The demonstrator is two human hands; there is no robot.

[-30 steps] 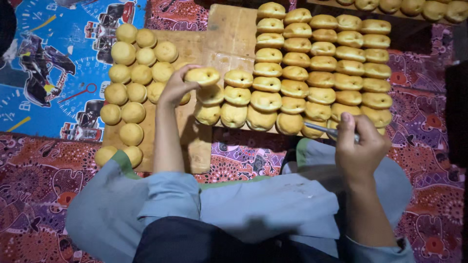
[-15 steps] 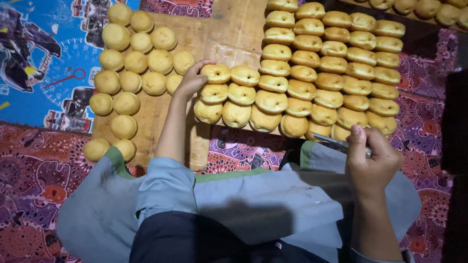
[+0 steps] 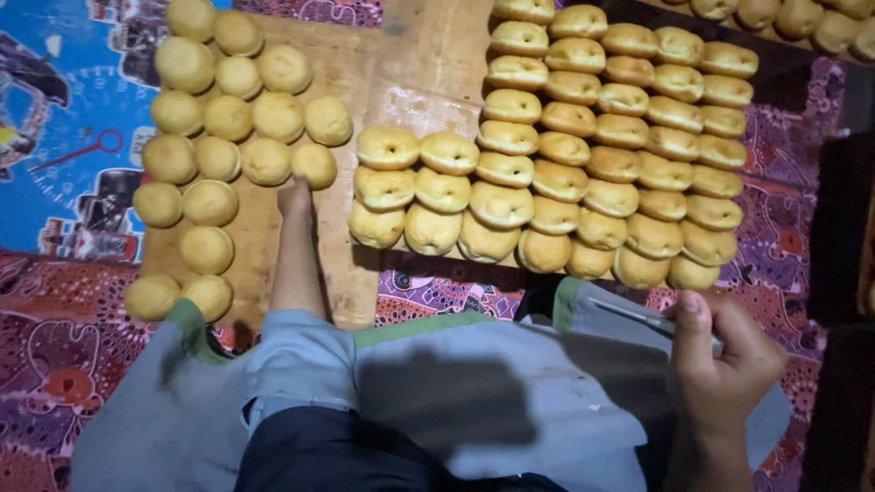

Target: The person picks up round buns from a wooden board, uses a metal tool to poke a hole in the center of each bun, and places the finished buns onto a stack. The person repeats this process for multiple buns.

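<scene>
Two batches of dough pieces lay on the wooden board [image 3: 419, 64]: plain round balls [image 3: 232, 118] on the left side and slit, ring-marked buns [image 3: 583, 137] packed in rows on the right. The left hand [image 3: 296, 196] reached out over the board, its fingertips touching or just short of the nearest round ball [image 3: 315, 165] at the lower right edge of the plain group; I could not tell whether the fingers were spread or curled, since only the back of the hand showed. The right hand [image 3: 720, 351] was closed around a thin metal blade [image 3: 629, 314] (a small knife, by its look), its tip pointing left, held above the lap near the lowest row of buns. A grey apron with green trim [image 3: 456, 364] covered the person's knees. Under the board lay a patterned purple cloth [image 3: 55, 364], and a blue printed mat [image 3: 64, 118] at the upper left.
</scene>
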